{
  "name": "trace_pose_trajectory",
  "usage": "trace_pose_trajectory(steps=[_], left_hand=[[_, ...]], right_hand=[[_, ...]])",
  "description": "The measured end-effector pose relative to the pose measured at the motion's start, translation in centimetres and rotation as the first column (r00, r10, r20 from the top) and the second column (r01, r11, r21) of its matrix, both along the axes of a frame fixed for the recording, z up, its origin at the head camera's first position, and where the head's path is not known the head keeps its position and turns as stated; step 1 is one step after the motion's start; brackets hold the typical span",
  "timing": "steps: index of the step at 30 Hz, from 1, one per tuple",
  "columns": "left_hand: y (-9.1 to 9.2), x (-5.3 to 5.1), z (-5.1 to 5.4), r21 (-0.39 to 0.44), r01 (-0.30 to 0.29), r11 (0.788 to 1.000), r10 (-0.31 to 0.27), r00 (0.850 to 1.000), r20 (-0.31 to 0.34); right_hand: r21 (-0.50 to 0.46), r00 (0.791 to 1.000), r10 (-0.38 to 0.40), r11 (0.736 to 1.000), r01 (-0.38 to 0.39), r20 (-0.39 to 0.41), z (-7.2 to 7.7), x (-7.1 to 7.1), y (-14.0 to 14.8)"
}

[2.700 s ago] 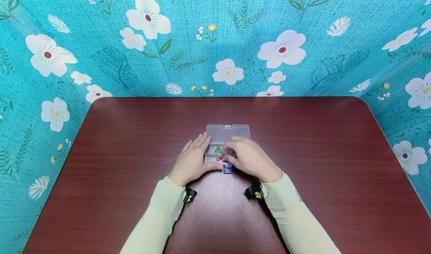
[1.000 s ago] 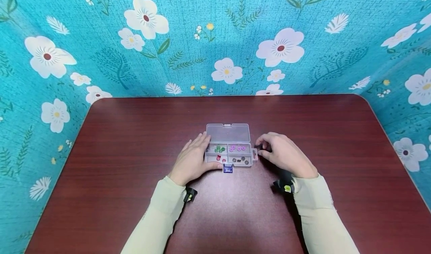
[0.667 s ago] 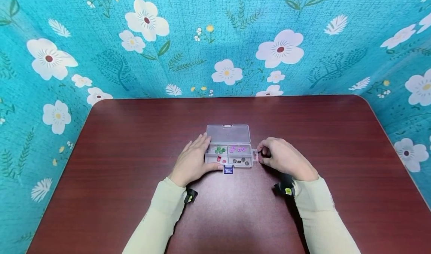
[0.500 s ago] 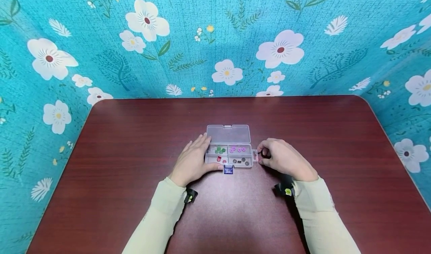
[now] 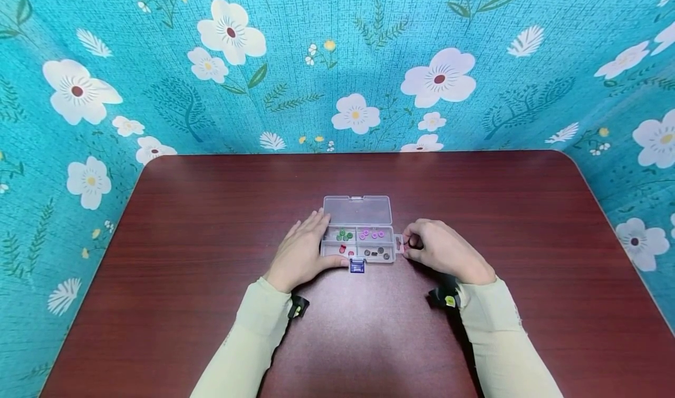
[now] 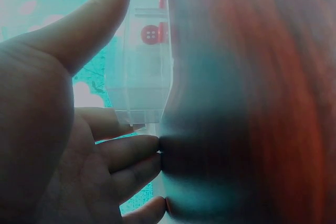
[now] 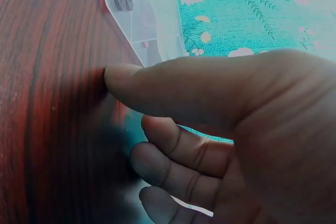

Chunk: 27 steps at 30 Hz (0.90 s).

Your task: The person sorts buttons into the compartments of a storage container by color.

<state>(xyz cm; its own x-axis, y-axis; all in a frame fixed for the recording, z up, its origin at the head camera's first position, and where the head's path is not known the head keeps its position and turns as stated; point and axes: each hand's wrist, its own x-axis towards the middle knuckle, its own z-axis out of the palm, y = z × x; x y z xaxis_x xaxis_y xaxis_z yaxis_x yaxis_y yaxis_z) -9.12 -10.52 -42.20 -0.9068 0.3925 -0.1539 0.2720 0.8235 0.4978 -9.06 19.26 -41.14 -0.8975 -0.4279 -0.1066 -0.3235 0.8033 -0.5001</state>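
A clear plastic box (image 5: pixel 375 247) with four sides and dividers lies at mid-table, its lid (image 5: pixel 357 210) folded back. Buttons fill it by colour: green (image 5: pixel 344 234) back left, purple (image 5: pixel 375 234) back right, red (image 5: pixel 343 249) front left, dark (image 5: pixel 381 250) front right. A blue latch (image 5: pixel 357 266) hangs at its front. My left hand (image 5: pixel 298 251) rests against the box's left end, thumb along the front edge, fingers extended. My right hand (image 5: pixel 442 247) has thumb and forefinger tips at the hang tab (image 5: pixel 399 244); whether they pinch it is unclear.
The dark red wooden table (image 5: pixel 211 222) extends around the box on every side. Behind it hangs a turquoise floral cloth (image 5: pixel 295 64), which also runs down both sides. A black wrist strap with a camera (image 5: pixel 445 298) sits below each hand.
From over the front compartments, where its fingers were pinched together, my right hand has moved right to the hang tab. It has barely shifted since. The left hand stays in place.
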Motion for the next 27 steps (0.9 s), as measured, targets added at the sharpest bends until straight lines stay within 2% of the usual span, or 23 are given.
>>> trace_pose_trajectory(steps=[18,27], left_hand=[[-0.02,0.00,-0.07,-0.006,-0.001,1.000,0.002,1.000,0.008],[0.01,0.00,-0.04,-0.008,-0.005,1.000,0.005,1.000,0.008]], right_hand=[[-0.014,1.000,-0.012,1.000,0.012,0.012,-0.26,0.05,0.13],[-0.043,1.000,0.017,0.999,-0.017,-0.010,-0.54,-0.10,0.20]])
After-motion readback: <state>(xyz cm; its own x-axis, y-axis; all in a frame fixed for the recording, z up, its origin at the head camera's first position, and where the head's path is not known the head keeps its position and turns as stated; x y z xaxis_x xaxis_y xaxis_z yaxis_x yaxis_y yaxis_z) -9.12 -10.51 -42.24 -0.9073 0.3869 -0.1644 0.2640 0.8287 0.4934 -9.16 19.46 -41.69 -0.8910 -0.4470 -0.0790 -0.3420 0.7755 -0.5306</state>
